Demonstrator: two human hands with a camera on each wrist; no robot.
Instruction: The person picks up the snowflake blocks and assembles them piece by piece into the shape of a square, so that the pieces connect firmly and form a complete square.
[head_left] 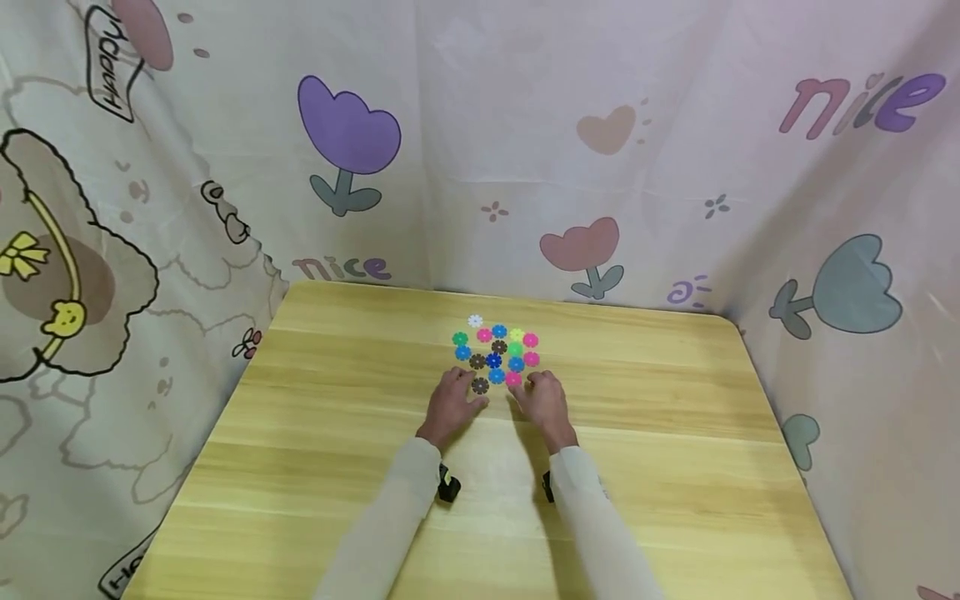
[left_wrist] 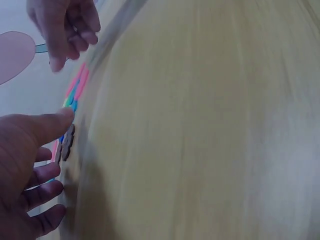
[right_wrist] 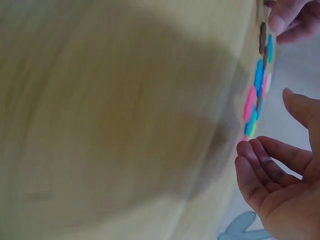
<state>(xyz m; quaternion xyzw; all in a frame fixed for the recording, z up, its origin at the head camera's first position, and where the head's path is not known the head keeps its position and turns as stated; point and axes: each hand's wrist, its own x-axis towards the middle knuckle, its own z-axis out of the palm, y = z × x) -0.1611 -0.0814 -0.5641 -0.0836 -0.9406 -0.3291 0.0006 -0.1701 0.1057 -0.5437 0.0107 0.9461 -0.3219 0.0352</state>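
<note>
Pink and blue discs [head_left: 497, 377] lie between and beyond left hand [head_left: 450, 405] and right hand [head_left: 547, 404], loosely spread.

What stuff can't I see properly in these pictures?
Head view: details on the flower-shaped discs, too small.
Head view: part of the right wrist camera, behind the right sleeve.
Left wrist view: some discs, partly behind the left hand.
Right wrist view: left hand, cut off by picture edges.

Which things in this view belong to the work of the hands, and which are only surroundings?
Likely in the work: flower-shaped coloured pieces; left hand; right hand.

Only around it: tabletop; printed cloth; black wrist devices.
</note>
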